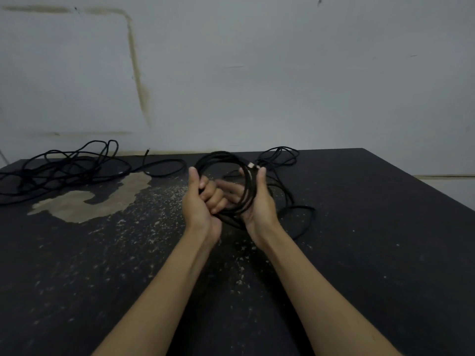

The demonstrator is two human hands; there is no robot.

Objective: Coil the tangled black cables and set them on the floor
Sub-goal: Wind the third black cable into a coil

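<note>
Thin black cable wound into round coil point(226, 160), held upright above dark surface, pale connector at top. Loose black cable loops point(282, 155) trail behind. Second tangled black cable pile point(64, 168) lies far left.

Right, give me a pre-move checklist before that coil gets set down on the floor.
1. Coil held by both hands: ok. The left hand and right hand both grip the coil.
2. Cable end under control: ok. The light connector sits at the right hand's fingertips.
3. Coil fully wound: not ok. Loose loops still trail behind the right hand.
4. Coil free of those loops: cannot tell, the hands hide where they join.
5. Bare floor to set it on: ok, the dark floor to the right is bare.
6. All cables coiled: not ok. The tangled pile at far left is untouched.
</note>
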